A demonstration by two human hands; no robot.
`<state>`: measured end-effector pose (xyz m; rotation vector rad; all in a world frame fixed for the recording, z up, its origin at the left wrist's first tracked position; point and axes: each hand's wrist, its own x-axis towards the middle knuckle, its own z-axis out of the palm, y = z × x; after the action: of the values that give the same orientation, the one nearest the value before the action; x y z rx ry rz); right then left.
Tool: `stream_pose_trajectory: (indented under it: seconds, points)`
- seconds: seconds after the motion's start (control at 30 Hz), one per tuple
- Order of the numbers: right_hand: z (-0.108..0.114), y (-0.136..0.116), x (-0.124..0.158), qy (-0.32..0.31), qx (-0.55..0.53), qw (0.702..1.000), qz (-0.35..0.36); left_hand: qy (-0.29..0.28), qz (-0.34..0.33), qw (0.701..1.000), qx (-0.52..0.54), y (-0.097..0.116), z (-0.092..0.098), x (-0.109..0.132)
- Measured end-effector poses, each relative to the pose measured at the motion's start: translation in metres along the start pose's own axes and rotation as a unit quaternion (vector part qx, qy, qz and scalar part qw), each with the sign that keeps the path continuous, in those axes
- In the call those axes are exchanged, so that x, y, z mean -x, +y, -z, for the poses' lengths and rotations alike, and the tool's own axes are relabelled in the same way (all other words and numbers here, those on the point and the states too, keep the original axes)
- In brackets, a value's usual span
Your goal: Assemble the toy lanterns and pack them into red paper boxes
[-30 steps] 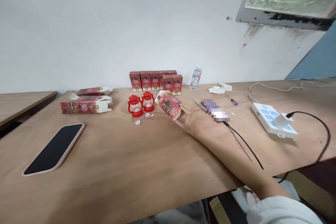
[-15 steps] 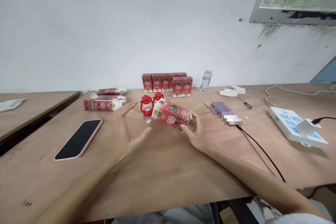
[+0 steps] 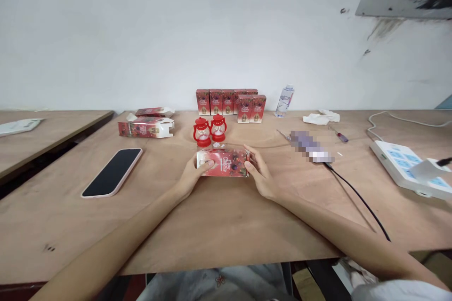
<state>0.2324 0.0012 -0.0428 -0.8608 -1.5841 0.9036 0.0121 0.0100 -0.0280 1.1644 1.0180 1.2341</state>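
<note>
Between both hands, a red printed cardboard box (image 3: 226, 163) lies on its side above the front middle of the table. My left hand (image 3: 194, 172) grips its left end, with the thumb on the printed face. At the right end, my right hand (image 3: 260, 172) holds the box with thumb and fingers around its edge. Just behind it stand two small red lanterns with clear globes, the left lantern (image 3: 202, 132) and the right lantern (image 3: 218, 128). Small white pieces (image 3: 217, 145) lie in front of them.
Several upright red boxes (image 3: 228, 102) line the wall, beside a tilted plastic bottle (image 3: 284, 101). Opened boxes (image 3: 146, 128) and a phone (image 3: 112, 172) lie left. Rightward are crumpled tissue (image 3: 321, 117), a screwdriver (image 3: 342, 137), a pixelated device (image 3: 310, 146) with black cable, and a power strip (image 3: 411, 169).
My left hand has come in from the left and taken hold of the box's left end. The box has turned from slanted to level and come nearer, baring both lanterns.
</note>
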Motion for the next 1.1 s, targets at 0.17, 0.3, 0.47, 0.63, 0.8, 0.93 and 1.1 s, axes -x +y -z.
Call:
stream_pose_trajectory:
  seconds: [0.17, 0.3, 0.47, 0.63, 0.8, 0.93, 1.1]
  points:
    - [-0.001, 0.002, 0.0, -0.001, 0.0, 1.0, 0.007, -0.002, 0.011, 1.0, 0.028, 0.004, -0.001, 0.0]
    - [0.0, 0.006, -0.001, -0.007, 0.012, 1.0, 0.01, 0.006, 0.017, 0.999, 0.036, 0.006, -0.002, 0.001]
    - [0.006, 0.008, -0.006, 0.078, 0.054, 0.995, 0.009, -0.005, 0.058, 0.994, 0.09, 0.01, 0.002, 0.0]
    - [0.012, 0.005, -0.01, 0.094, 0.09, 0.991, 0.043, -0.006, 0.063, 0.992, 0.11, 0.011, 0.005, -0.004]
    - [0.013, 0.013, -0.012, 0.075, 0.06, 0.995, 0.03, 0.005, 0.059, 0.992, 0.115, 0.012, 0.003, -0.004]
    - [0.016, 0.013, -0.013, 0.133, 0.123, 0.981, 0.07, 0.008, 0.062, 0.99, 0.13, 0.013, 0.002, -0.003]
    - [0.015, 0.007, -0.01, 0.083, 0.17, 0.975, 0.117, 0.014, 0.061, 0.99, 0.128, 0.013, 0.002, -0.003]
